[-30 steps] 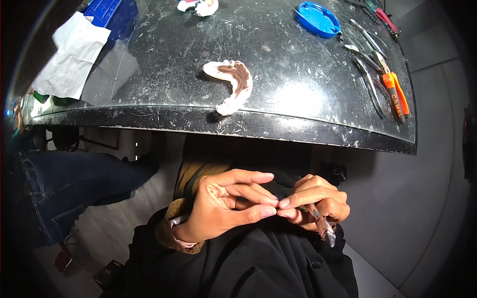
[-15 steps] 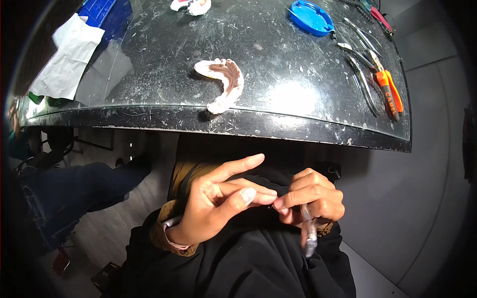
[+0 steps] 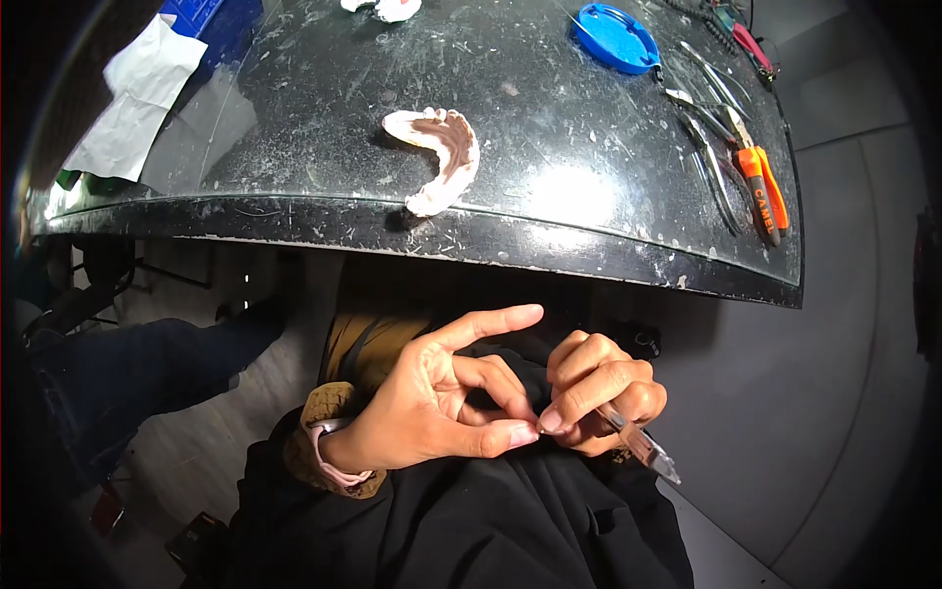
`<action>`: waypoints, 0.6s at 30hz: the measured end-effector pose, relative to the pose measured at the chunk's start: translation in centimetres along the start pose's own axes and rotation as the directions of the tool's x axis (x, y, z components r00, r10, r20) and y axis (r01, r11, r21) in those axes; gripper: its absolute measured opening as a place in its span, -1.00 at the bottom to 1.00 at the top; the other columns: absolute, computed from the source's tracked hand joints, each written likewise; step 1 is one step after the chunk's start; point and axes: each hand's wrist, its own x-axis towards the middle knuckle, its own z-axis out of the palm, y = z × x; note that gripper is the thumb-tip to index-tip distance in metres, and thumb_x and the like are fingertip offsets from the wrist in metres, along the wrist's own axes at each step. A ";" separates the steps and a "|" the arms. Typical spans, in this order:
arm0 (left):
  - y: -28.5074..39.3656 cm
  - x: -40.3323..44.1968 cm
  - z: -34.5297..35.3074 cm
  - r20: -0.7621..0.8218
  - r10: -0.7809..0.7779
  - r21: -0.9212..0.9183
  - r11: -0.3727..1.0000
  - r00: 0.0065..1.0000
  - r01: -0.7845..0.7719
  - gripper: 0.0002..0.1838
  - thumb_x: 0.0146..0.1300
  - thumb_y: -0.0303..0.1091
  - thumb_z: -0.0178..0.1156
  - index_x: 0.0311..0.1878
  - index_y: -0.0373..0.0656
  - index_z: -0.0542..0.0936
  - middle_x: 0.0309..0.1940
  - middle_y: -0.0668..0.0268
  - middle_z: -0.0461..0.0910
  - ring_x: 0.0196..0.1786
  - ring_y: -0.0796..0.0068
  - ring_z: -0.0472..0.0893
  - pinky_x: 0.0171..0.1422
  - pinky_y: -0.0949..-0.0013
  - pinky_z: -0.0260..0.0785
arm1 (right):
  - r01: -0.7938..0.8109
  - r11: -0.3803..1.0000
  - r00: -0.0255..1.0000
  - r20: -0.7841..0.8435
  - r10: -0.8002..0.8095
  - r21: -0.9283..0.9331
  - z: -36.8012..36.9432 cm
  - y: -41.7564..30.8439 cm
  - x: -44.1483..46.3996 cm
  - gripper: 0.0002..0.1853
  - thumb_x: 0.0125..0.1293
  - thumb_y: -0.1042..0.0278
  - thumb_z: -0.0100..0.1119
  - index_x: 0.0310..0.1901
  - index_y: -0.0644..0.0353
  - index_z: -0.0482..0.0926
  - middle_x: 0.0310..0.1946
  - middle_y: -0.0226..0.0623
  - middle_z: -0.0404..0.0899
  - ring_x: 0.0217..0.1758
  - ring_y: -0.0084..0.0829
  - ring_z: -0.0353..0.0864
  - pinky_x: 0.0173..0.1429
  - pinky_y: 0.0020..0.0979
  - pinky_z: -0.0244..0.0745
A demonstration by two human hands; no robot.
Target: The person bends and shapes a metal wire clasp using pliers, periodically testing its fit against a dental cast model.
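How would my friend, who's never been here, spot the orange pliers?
Find the dark table, then its right end. A cluster of metal tools lies there. The pliers have orange-and-dark handles marked CAMEL; the tools beside them look silvery.

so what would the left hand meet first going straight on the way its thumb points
Most likely the right hand: its fingertips lie just ahead of those of the left hand, though depth makes any contact hard to tell.

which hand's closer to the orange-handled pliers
Right. The right hand is below and left of the orange-handled pliers in the picture; the left hand is farther left.
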 end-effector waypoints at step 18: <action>0.0 0.0 -0.1 -0.017 0.063 0.068 0.996 0.998 -0.062 -0.03 -0.01 -0.72 0.16 0.46 -0.30 -0.13 -0.39 0.26 0.52 -0.28 0.64 0.52 -0.22 0.66 0.47 | -0.050 0.987 0.998 0.035 0.056 -0.152 0.1 -0.2 -0.4 -0.66 -0.03 0.50 0.43 -0.56 0.14 0.34 -0.35 -0.20 0.69 -0.46 -0.43 0.50 -0.40 -0.44 0.39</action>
